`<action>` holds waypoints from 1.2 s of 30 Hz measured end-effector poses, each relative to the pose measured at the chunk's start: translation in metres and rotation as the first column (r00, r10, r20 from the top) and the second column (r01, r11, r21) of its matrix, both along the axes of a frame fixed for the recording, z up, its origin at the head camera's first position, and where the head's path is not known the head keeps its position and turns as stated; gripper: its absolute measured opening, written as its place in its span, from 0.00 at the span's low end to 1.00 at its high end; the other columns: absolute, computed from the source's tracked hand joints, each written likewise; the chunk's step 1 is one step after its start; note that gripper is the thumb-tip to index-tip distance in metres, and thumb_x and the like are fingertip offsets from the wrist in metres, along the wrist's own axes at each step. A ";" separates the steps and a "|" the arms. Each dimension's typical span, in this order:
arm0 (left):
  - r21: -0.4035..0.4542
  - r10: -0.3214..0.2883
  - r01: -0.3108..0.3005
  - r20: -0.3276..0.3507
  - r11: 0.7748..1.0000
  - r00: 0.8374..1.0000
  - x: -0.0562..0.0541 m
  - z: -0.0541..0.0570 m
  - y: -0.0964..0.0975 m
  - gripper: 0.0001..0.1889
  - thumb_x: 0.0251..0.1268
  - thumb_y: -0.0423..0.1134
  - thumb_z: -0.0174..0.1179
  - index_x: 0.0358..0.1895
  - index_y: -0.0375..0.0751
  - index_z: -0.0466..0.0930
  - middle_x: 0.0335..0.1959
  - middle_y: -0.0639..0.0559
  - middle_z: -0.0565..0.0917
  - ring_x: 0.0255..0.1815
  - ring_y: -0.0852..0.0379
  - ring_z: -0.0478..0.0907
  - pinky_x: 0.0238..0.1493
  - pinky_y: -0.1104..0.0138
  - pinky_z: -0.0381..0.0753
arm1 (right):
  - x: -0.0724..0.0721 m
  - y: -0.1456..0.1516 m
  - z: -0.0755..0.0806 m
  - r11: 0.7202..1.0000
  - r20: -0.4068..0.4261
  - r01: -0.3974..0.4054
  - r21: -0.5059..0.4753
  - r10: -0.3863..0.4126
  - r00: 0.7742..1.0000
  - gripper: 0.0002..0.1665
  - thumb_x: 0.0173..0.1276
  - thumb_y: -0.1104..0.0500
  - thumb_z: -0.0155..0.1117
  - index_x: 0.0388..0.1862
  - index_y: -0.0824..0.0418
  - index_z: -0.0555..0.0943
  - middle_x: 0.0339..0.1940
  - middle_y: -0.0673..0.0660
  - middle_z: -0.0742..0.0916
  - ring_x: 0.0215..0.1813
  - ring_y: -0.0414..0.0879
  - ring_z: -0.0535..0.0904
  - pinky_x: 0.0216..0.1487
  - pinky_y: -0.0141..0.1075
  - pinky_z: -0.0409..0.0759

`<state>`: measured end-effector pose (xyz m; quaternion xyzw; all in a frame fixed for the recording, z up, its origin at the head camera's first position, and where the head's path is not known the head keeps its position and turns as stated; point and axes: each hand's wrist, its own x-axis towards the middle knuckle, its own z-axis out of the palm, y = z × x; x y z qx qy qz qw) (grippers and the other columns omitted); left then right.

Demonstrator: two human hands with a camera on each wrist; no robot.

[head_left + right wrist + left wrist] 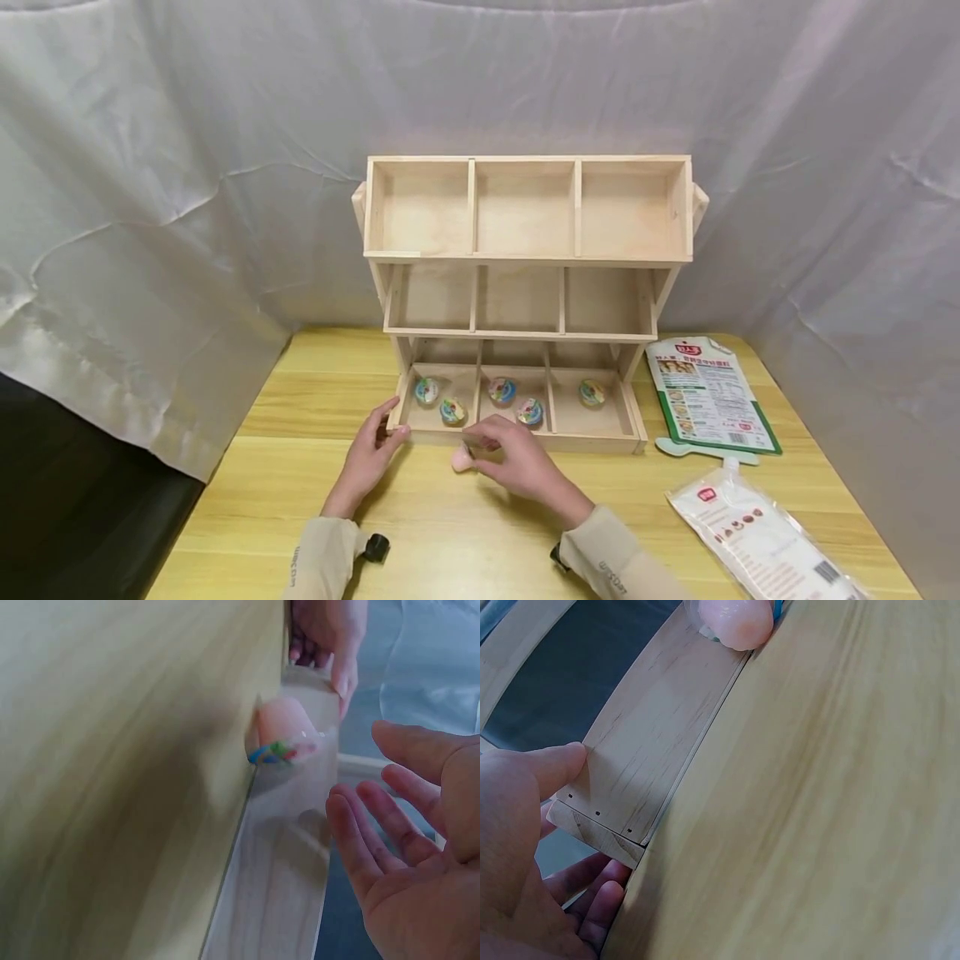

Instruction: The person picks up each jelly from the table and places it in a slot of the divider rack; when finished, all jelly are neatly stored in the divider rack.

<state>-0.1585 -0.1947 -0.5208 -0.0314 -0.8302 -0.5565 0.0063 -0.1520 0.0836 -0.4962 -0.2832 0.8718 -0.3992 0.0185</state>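
Observation:
A three-tier wooden rack [517, 437] stands on the table. My left hand [369, 458] grips its bottom tier at the front left corner, thumb on the front board [660, 712] and fingers around the end. A pink jelly cup [461, 460] with a colourful lid is at the foot of that board, its lid edge showing in the right wrist view. My right hand [517, 458] is beside the cup; in the right wrist view its fingers [386, 821] are spread and apart from the cup. Jelly cups [453, 411] lie in the bottom compartments: two left, two middle, one right.
Right of the rack lie a green-edged food packet [712, 396], a pale green spoon-like piece [705, 451] and a spouted white pouch [765, 533]. The upper tier [528, 257] and middle tier [517, 335] rise behind the bottom one. Grey curtain [187, 167] surrounds the table.

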 end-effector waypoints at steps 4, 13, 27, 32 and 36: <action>-0.001 -0.004 0.004 0.005 1.000 1.000 0.000 0.000 0.000 0.32 0.77 0.37 0.61 0.79 0.38 0.63 0.60 0.30 0.79 0.52 0.47 0.79 0.51 0.69 0.78 | 0.001 -0.005 -0.003 1.000 0.004 -0.013 0.024 0.013 1.000 0.27 0.66 0.61 0.76 0.64 0.60 0.82 0.57 0.57 0.87 0.56 0.53 0.84 0.60 0.46 0.83; -0.005 -0.004 0.004 0.014 1.000 1.000 0.000 -0.001 -0.001 0.32 0.77 0.37 0.61 0.79 0.38 0.63 0.60 0.32 0.80 0.53 0.48 0.79 0.52 0.69 0.78 | 0.001 -0.010 -0.012 0.998 -0.007 0.005 0.068 -0.004 1.000 0.27 0.64 0.61 0.77 0.62 0.57 0.84 0.58 0.51 0.88 0.60 0.49 0.83 0.65 0.47 0.80; -0.024 -0.001 0.001 -0.003 1.000 1.000 0.002 0.005 0.001 0.31 0.77 0.36 0.61 0.79 0.37 0.63 0.58 0.32 0.80 0.51 0.49 0.79 0.50 0.70 0.77 | 0.002 -0.013 -0.018 0.999 0.047 -0.017 0.039 0.015 0.999 0.23 0.63 0.64 0.77 0.57 0.60 0.85 0.51 0.54 0.86 0.50 0.47 0.84 0.55 0.36 0.84; -0.012 -0.001 0.001 0.002 1.000 1.000 0.000 0.002 0.001 0.32 0.76 0.36 0.61 0.79 0.37 0.63 0.58 0.31 0.80 0.51 0.50 0.79 0.50 0.70 0.77 | 0.001 -0.013 -0.018 0.999 0.081 -0.027 0.025 0.025 0.996 0.21 0.64 0.65 0.76 0.56 0.60 0.85 0.48 0.54 0.85 0.45 0.45 0.84 0.46 0.29 0.83; -0.005 -0.002 0.002 0.007 1.000 1.000 0.000 0.001 0.000 0.32 0.76 0.36 0.61 0.79 0.37 0.63 0.59 0.31 0.80 0.52 0.50 0.79 0.50 0.70 0.77 | 0.001 -0.014 -0.019 0.999 0.092 -0.031 0.025 0.028 0.995 0.22 0.64 0.66 0.76 0.57 0.61 0.85 0.47 0.54 0.84 0.42 0.44 0.84 0.42 0.26 0.82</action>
